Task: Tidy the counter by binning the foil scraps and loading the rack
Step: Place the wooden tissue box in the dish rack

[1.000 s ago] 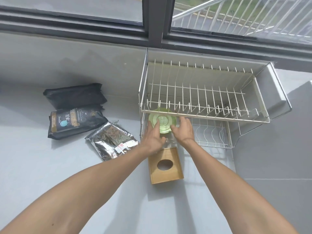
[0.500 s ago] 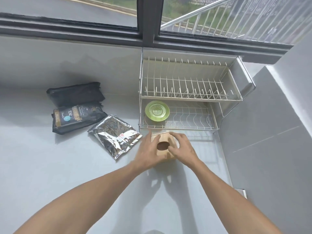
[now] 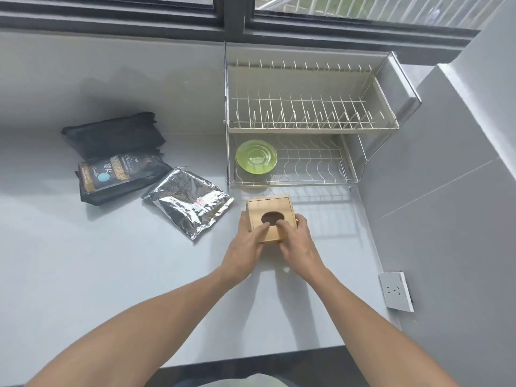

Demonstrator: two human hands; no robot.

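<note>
We clamp wooden box (image 3: 270,217) with left hand (image 3: 245,251) and right hand (image 3: 297,243); thumbs near hole, box may tip against rack (image 3: 310,127).

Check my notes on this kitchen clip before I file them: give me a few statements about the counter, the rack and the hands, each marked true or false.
1. The green saucer lies on the lower tier of the dish rack. True.
2. The upper tier of the dish rack holds two plates. False: no dishes are on it.
3. Both the left hand and the right hand grip the wooden box. True.
4. The wooden box sits inside the rack. False: it is on the counter in front of the rack.
5. The silver foil pouch lies left of the wooden box. True.
</note>
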